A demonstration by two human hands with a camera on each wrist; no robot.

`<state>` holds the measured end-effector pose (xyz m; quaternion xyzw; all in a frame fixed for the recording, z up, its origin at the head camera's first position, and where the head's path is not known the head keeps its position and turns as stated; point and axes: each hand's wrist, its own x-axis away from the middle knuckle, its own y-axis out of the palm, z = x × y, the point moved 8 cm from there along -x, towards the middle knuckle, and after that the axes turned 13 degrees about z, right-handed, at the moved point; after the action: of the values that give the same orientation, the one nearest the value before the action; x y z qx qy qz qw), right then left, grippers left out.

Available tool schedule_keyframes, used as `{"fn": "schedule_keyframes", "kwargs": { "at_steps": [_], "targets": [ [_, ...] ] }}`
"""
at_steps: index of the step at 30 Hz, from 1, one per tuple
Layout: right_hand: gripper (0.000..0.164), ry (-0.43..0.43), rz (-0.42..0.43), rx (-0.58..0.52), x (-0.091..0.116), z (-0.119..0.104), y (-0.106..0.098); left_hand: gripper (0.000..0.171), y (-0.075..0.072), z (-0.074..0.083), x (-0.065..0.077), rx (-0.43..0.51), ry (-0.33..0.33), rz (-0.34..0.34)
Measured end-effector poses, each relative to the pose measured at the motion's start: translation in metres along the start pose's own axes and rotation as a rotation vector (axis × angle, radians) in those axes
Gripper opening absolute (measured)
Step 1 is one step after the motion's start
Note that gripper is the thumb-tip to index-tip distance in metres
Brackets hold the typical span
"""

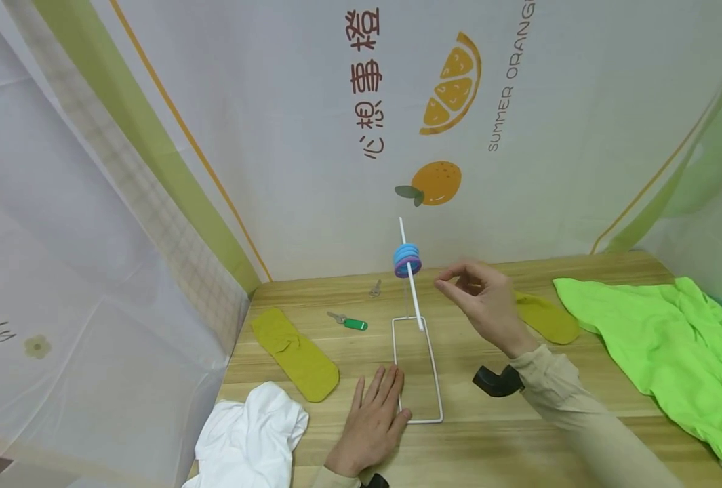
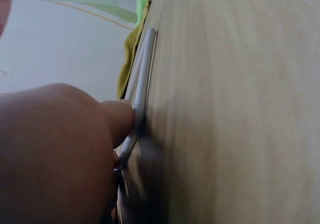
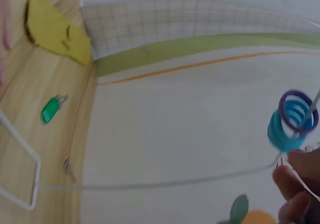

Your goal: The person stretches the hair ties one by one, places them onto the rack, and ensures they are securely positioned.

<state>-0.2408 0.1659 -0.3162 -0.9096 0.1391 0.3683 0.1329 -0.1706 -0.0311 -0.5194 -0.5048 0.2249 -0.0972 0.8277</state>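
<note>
A white wire stand [image 1: 438, 390] has a rectangular base on the table, a thin upright and a straight bar on top. Several light blue rings [image 1: 405, 252] and a purple ring [image 1: 417, 266] hang together on that bar. My left hand [image 1: 369, 427] lies with straight fingers across the base's left side, its thumb [image 2: 120, 119] right at the wire in the left wrist view. Just right of the rings, my right hand [image 1: 483, 301] is raised with loosely bent fingers, and nothing shows between thumb and forefinger. In the right wrist view its fingertips [image 3: 290, 181] are close to the rings [image 3: 285, 131].
A key with a green tag [image 1: 354, 324] and a loose key [image 1: 375, 290] lie behind the left hand. Yellow-green cloth pieces [image 1: 296, 356] flank the stand. White cloth [image 1: 257, 434] lies at left, bright green cloth [image 1: 659, 339] at right. A printed curtain [image 1: 312, 135] hangs behind.
</note>
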Motion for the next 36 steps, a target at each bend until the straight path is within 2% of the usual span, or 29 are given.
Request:
{"fn": "schedule_keyframes", "kwargs": {
  "at_steps": [2,4,8,11,14,18,22,25,31,36],
  "targets": [
    [0.011,0.023,-0.043,0.085,0.009,0.012,-0.011,0.061,0.001,-0.001,-0.001,-0.011,-0.007,-0.016],
    [0.009,0.056,-0.121,0.209,0.020,0.029,-0.024,0.062,0.003,-0.002,-0.001,-0.015,-0.012,-0.028],
    [0.008,0.182,-0.386,0.409,0.047,0.068,-0.052,0.063,0.004,-0.004,-0.001,-0.010,-0.014,-0.034],
    [0.012,0.278,-0.575,0.483,0.073,0.093,-0.075,0.063,0.004,-0.004,-0.001,-0.013,-0.013,-0.032],
    [0.015,0.320,-0.666,0.548,0.094,0.112,-0.095,0.063,0.003,-0.005,0.000,-0.015,-0.017,-0.030],
    [0.014,0.302,-0.663,0.607,0.106,0.127,-0.109,0.063,0.003,-0.006,0.000,-0.007,-0.022,-0.020],
    [0.010,0.299,-0.649,0.597,0.111,0.135,-0.110,0.063,0.004,-0.006,0.000,0.004,-0.026,-0.017],
    [0.011,0.334,-0.635,0.602,0.111,0.140,-0.109,0.063,0.005,-0.006,0.000,0.012,-0.030,-0.023],
    [0.013,0.350,-0.563,0.703,0.106,0.147,-0.114,0.063,0.007,-0.005,0.000,0.006,-0.023,-0.031],
    [0.015,0.352,-0.575,0.718,0.109,0.151,-0.115,0.063,0.007,-0.004,0.000,0.004,-0.018,-0.030]
  ]
}}
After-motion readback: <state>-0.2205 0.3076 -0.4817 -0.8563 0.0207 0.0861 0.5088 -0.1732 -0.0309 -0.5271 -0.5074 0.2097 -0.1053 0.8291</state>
